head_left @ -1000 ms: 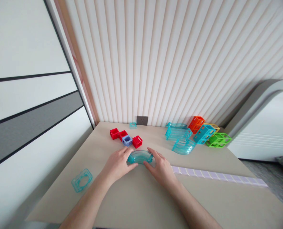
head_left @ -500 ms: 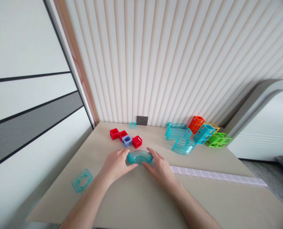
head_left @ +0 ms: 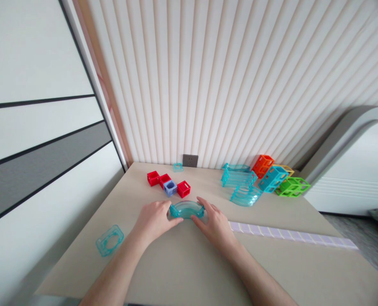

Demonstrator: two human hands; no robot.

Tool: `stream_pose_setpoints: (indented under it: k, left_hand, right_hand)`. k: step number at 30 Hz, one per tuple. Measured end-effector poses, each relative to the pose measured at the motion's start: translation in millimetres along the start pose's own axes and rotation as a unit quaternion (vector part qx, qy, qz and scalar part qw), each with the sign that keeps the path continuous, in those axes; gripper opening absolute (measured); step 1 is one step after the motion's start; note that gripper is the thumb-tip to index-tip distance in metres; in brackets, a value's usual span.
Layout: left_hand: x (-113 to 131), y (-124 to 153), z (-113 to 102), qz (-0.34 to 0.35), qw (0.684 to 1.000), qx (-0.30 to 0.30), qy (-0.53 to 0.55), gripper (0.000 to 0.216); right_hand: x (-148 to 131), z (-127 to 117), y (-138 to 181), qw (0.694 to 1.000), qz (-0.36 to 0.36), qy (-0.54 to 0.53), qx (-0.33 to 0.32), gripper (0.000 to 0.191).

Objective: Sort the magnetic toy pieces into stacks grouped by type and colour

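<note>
Head view: two bare hands meet at a curved piece on the tabletop (head_left: 182,272).
Curved track piece (head_left: 187,209): clear teal plastic, arc-shaped with ribbed channels, lying flat between both hands, just in front of the red and blue cubes.
Left hand (head_left: 154,219): fingers curled around the arc's left end, gripping it.
Right hand (head_left: 215,223): fingers and thumb closed on the arc's right end.
Cubes (head_left: 170,186): three red and one pale blue, hollow, glossy, in a staggered row.
Square ring (head_left: 109,240): clear teal, flat, well to the left.
Stacked curves (head_left: 243,187): same teal plastic, far right.
Open frames (head_left: 278,177): orange, blue, green lattice blocks.
Strip (head_left: 287,234): pale lilac, segmented.
</note>
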State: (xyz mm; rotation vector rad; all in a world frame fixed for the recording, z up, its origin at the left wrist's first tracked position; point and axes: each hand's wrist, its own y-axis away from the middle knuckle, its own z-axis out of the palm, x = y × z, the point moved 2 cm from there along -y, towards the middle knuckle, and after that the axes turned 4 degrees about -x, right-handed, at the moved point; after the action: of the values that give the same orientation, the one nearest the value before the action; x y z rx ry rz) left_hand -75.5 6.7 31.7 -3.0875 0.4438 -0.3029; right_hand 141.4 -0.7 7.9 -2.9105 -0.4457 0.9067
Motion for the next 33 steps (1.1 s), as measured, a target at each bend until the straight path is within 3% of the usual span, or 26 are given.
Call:
stream_pose_setpoints:
  k: [15,33]
  left_hand:
    - [-1.7,-0.5,-2.1,-0.030,0.998,-0.049,-0.004,0.042]
    - [0.7,-1.8,-0.2,-0.022,0.999,-0.042,0.007,0.038]
  right_hand:
    - [-0.5,0.9,0.7,1.000,0.011,0.001,-0.018,0.056]
    - [-4.2,-5.5,1.0,0.998,0.029,0.058,-0.008,0.057]
